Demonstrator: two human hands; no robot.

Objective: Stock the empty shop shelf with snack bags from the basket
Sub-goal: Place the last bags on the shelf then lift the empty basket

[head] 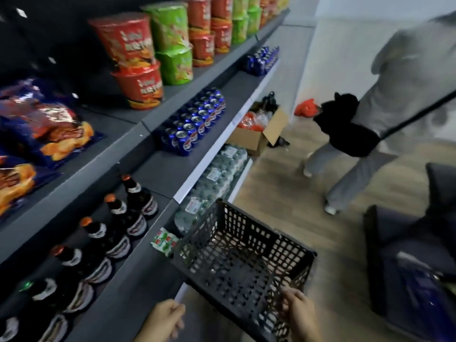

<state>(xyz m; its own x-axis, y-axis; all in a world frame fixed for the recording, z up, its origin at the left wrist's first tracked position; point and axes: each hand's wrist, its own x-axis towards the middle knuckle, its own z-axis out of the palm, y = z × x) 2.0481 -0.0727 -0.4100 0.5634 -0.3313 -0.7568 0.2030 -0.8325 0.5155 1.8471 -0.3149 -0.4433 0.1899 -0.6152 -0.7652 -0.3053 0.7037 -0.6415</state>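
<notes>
Near: the right hand (298, 312) grips the near rim of the basket (246, 243), fingers curled over it. The left hand (165, 319) is curled at the basket's left corner; can't tell if it holds anything. Basket looks empty, just beside the bottles (116, 218). Further up & left, the snack bags (44, 124) lie on the shelf (116, 122).

The bottom edge cuts off the left hand (164, 322) and right hand (299, 314) at the wrists; the left hand's grip near the basket (259, 233) is unclear.
</notes>
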